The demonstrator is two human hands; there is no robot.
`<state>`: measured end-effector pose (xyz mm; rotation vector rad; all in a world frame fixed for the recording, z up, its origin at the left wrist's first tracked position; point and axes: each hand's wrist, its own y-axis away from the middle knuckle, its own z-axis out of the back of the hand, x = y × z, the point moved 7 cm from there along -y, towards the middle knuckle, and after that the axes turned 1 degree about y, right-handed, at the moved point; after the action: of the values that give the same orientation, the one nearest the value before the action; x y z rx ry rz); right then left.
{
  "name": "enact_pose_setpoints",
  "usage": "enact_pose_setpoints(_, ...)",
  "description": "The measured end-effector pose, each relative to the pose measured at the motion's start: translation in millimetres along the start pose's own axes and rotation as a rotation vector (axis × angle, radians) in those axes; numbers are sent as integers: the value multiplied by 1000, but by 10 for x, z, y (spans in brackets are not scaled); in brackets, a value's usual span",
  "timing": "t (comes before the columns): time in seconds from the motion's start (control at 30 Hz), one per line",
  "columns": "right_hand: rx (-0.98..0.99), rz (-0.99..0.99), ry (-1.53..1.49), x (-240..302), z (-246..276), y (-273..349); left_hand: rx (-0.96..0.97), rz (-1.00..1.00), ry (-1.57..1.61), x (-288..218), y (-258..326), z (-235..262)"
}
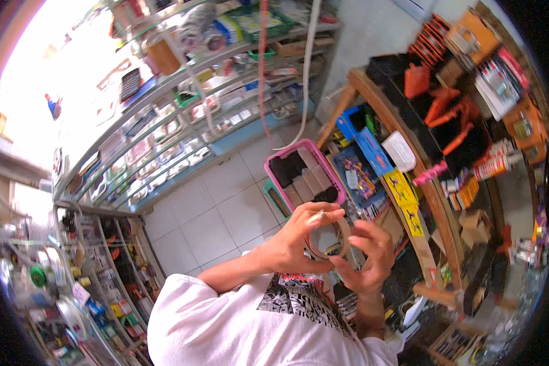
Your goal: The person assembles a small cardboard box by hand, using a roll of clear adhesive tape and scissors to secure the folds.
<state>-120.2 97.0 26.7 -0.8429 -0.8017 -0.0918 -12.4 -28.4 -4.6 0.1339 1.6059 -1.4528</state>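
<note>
In front of my chest I hold a brownish roll of tape (346, 236), its ring tilted so the hollow middle shows. My left hand (290, 239) is closed on its left side, fingers over the upper edge and thumb along the lower. Curled around the right side of the roll is my right hand (373, 256), with its thumb tip at the lower edge and its fingers slightly blurred. Part of the roll is hidden behind my fingers. Below, on the tiled floor (216, 222), stands a pink basket (274, 154) with dark and light-brown packs in it.
A glass display case (146, 131) with stocked shelves runs along the far left. At right stands a wooden rack (399, 125) with boxes and orange goods. More shelves (113, 268) fill the lower left. A pink cord (263, 73) and a white one (309, 67) hang ahead.
</note>
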Motion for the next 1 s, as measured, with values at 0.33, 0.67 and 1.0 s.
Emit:
enact_pose_setpoints(0.33,-39,280,175,292,-464,-139,-202,-87,-198,-334,159,349)
enact_pose_setpoints(0.67,10,325,-62,365,-594,-251,-310,-167,-230,-483,227,458)
enact_pose_setpoints(1.0,26,362,-59,487,-650,-340,-311,-170,-280,-576,208,532)
